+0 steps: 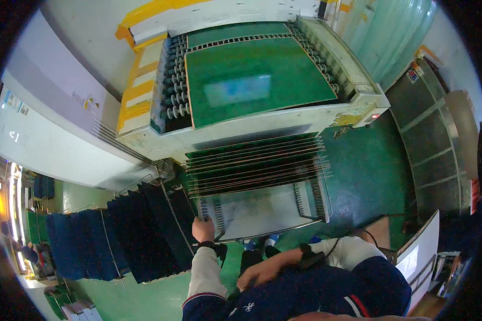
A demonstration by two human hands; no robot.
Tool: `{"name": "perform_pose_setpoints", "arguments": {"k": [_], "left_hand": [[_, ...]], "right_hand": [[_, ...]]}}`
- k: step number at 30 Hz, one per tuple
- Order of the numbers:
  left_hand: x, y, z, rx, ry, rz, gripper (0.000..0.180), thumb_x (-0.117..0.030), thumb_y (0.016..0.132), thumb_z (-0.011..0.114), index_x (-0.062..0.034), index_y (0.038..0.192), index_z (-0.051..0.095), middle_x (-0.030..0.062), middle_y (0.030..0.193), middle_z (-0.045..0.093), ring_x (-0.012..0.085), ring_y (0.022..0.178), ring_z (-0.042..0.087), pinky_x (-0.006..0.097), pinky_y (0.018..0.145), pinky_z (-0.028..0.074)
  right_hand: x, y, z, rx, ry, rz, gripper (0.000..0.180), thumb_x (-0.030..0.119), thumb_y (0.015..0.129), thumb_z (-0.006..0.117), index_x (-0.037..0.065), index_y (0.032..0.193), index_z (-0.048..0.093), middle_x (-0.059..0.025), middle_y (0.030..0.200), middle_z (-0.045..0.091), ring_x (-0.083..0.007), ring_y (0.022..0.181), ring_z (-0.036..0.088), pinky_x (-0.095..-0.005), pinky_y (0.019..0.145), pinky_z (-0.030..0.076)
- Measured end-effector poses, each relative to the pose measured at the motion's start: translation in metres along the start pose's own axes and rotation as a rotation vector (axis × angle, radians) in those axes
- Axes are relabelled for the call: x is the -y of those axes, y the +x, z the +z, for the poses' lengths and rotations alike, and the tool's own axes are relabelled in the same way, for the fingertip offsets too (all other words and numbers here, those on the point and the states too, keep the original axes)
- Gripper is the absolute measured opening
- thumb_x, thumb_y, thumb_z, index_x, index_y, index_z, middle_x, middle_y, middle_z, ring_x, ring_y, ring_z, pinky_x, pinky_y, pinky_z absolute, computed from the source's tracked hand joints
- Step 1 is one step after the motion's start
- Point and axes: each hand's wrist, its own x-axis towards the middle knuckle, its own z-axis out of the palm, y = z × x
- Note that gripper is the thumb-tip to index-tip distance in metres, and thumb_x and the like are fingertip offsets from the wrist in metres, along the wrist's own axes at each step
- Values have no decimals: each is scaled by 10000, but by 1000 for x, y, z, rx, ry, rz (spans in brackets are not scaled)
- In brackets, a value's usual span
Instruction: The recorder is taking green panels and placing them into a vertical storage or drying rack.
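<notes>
green workshop floor [369, 166], white machine wall [43, 134] on the left, grey panels [428, 144] far right. in the middle a white conveyor machine [241, 128] with a big green board [254, 80] lying flat on its rollers [177, 91] at the far end. just near that sits a metal rack cart [262, 208] with a stack of thin green boards [254, 163] held level in its slots, one above another, and a bare metal shelf under them.

left hand [202, 229] is up at the near left corner of the rack cart, fingers curled shut around its frame post, dark band on the wrist, white sleeve. right hand [260, 274] is low, resting against the person's dark blue clothing, fingers loosely apart and holding nothing, also a dark band on the wrist.

left of the cart, a row of dark blue boards [118, 235] stands on edge, leaning like a fan. a white framed panel [418, 257] stands near right.
</notes>
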Motion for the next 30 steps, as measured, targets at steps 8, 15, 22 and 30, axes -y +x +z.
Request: {"name": "perform_pose_setpoints", "arguments": {"k": [8,15,22,30], "left_hand": [[-1,-1,-4,-18,-24,9,352,-323,816,702,9,930,672,246,913,705,437,883,683,505,767,552],[0,-1,1,-13,-12,-23,330,-303,817,682,8,927,672,239,911,704,440,880,681,508,774,549],[-2,-3,-2,-48,26,-39,349,-316,799,702,7,927,668,238,929,703,428,899,681,498,780,548],[-5,-3,-5,-45,29,-30,357,-321,787,715,-2,939,668,237,920,701,428,892,678,498,769,546]], "right_hand": [[9,41,13,-113,79,-65,261,170,916,682,-37,1064,624,-93,992,632,-202,976,578,-371,892,451],[17,33,14,23,395,-38,341,247,1011,593,-72,1123,632,-93,1077,666,-185,1009,596,-366,915,464],[14,43,16,196,382,-53,365,266,1017,584,-81,1124,620,-117,1082,666,-189,1006,583,-371,912,462],[3,48,3,214,-129,-2,269,212,962,657,-47,1004,594,-86,961,641,-170,928,566,-371,825,456]]}}
